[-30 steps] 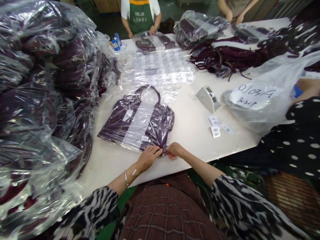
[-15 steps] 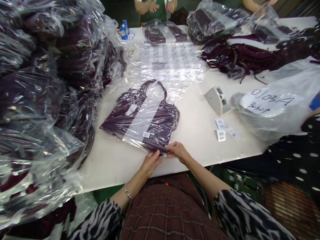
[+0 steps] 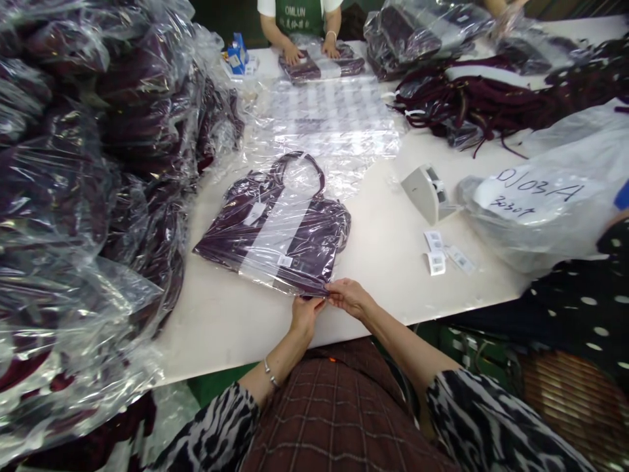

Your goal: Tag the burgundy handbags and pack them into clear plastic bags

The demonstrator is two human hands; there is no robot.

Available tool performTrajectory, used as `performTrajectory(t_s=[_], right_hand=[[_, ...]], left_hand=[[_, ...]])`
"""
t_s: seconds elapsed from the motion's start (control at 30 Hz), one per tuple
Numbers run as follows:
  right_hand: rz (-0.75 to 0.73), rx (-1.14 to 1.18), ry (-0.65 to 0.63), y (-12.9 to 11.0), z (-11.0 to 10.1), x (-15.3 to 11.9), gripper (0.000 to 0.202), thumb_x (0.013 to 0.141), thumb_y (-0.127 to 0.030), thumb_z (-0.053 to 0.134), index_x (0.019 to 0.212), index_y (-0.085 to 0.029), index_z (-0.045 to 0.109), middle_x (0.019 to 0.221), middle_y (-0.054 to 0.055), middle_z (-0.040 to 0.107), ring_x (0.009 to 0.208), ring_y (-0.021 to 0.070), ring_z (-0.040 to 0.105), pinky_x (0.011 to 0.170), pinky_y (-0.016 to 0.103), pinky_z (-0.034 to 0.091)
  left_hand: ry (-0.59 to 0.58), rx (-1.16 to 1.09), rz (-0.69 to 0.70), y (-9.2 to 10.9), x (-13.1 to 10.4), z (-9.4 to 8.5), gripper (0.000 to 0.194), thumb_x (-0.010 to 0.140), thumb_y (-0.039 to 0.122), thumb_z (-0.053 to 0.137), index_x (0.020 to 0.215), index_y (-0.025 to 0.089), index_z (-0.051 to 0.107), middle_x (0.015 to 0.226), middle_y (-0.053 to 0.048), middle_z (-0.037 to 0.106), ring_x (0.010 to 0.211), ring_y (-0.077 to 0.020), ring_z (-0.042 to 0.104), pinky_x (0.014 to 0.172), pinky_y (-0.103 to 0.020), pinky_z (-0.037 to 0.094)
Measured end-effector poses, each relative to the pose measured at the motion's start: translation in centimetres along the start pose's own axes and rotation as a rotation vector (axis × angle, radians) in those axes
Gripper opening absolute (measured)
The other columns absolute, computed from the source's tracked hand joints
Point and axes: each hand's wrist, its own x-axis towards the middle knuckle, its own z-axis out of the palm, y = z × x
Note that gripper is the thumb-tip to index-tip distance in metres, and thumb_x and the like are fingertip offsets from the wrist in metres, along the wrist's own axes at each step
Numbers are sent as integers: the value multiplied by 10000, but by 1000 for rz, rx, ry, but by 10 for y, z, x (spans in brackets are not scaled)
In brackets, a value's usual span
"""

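A dark purple handbag point(image 3: 314, 246) in clear plastic lies on the pale table, its looped handle pointing away from me. A white paper band crosses it, with a hang tag and a small barcode label on it. My right hand point(image 3: 351, 297) pinches the near right corner of the plastic wrap. Against the same edge, just left of it, my left hand point(image 3: 305, 314) has its fingers partly under the plastic, the fingertips hidden.
Wrapped bags point(image 3: 63, 196) are piled high on the left. Flat plastic bags point(image 3: 334, 118) lie beyond the handbag. A grey dispenser point(image 3: 426, 195), labels point(image 3: 436, 262) and a marked plastic sack point(image 3: 535, 196) sit right. A person's hands point(image 3: 293, 54) touch a wrapped bag opposite.
My left hand has moved right and up to the bag's near edge, its fingers now under the plastic. Across the table, the person's hands have come down onto a wrapped bag.
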Motion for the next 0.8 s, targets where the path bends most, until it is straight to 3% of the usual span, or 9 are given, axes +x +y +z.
performTrajectory(t_s=[0.13,0.27,0.5,0.63,0.8], right_hand=[[5,-41,13,1,-4,5,390,578,-207,870,655,-189,489,542,-29,630,513,106,596,499,203,458],[67,-98,-48,0,-8,9,324,592,-248,875,666,-155,574,562,12,654,500,109,577,461,201,381],[54,-81,-119,18,-2,13,371,580,-386,879,740,-128,666,671,43,709,606,127,619,669,270,476],[-18,-21,-141,23,5,8,471,539,-469,880,812,-136,690,715,30,720,693,152,645,813,325,491],[-139,4,-198,12,17,-4,565,499,-526,877,845,-117,697,751,53,726,720,183,650,804,361,496]], left_hand=[[32,-27,-37,2,6,4,236,523,119,793,708,124,648,700,-41,702,628,-143,643,702,-329,575],[-10,12,-47,8,3,-1,236,493,118,807,688,108,674,713,-62,712,659,-162,653,705,-332,570],[5,122,-14,13,5,-15,270,413,95,830,641,110,686,552,3,655,482,-79,517,494,-198,416],[5,111,-50,12,8,-15,313,412,121,844,686,111,694,658,-38,710,597,-127,621,598,-232,502],[-13,91,-55,24,-3,-8,371,425,146,881,741,127,688,724,-51,733,637,-144,663,656,-259,550]])
